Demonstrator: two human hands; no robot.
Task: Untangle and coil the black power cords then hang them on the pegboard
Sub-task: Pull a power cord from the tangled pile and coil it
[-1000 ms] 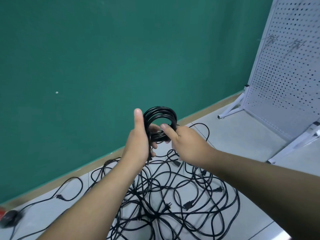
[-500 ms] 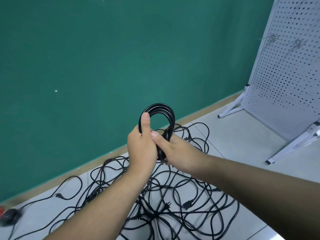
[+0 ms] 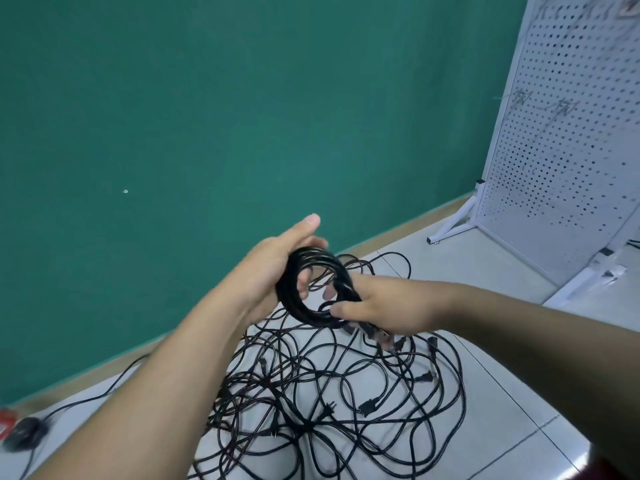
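One coil of black cord (image 3: 313,299) is held in the air between two hands, above the floor and in front of the green wall (image 3: 207,116). The left hand (image 3: 270,268) has its grip closed on the coil's left side: its fingers curl through the loop while the thumb sticks out straight. The right hand (image 3: 388,306) has its grip closed round the coil's lower right side, thumb laid along the strands. A plug end pokes out under this hand (too blurred to tell which kind).

Below the hands, one loose tangle of black cords (image 3: 346,393) sprawls over the tiled floor (image 3: 502,427). Several plugs show in it, but the cords cannot be counted. One white pegboard (image 3: 561,161) stands on the right, well apart from the hands, with two wire hooks (image 3: 519,98) side by side on its panel. At the far left, one dark mouse-like object (image 3: 24,433) lies on the floor.
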